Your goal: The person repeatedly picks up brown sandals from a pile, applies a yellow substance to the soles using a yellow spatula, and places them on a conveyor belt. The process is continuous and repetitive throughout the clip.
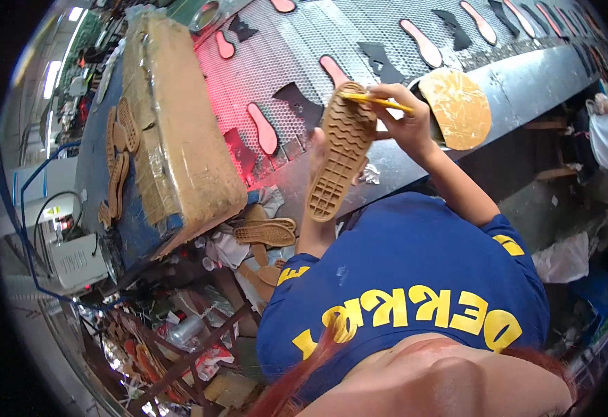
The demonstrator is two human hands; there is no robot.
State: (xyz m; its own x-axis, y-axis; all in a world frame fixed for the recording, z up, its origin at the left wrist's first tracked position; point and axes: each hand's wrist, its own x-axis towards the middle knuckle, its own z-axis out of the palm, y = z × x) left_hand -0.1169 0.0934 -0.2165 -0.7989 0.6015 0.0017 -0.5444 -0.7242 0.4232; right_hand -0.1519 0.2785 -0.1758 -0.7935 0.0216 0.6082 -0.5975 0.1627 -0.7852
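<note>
Left hand held tan sole; right hand pinched yellow stick at sole's far end. Looked mid-job, remainder unclear; loose soles lay left of it.

sole in left hand; insoles on conveyor; left of conveyor: box, then loose soles.

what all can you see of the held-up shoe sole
The shoe sole is tan, rubbery-looking, with wavy ridges toward its upper end and square pockets at the lower. Tread facing the camera, it leans right near the metal bench, held in the left grip. A yellow stick in the right grip crosses its upper end; contact is unclear.
</note>
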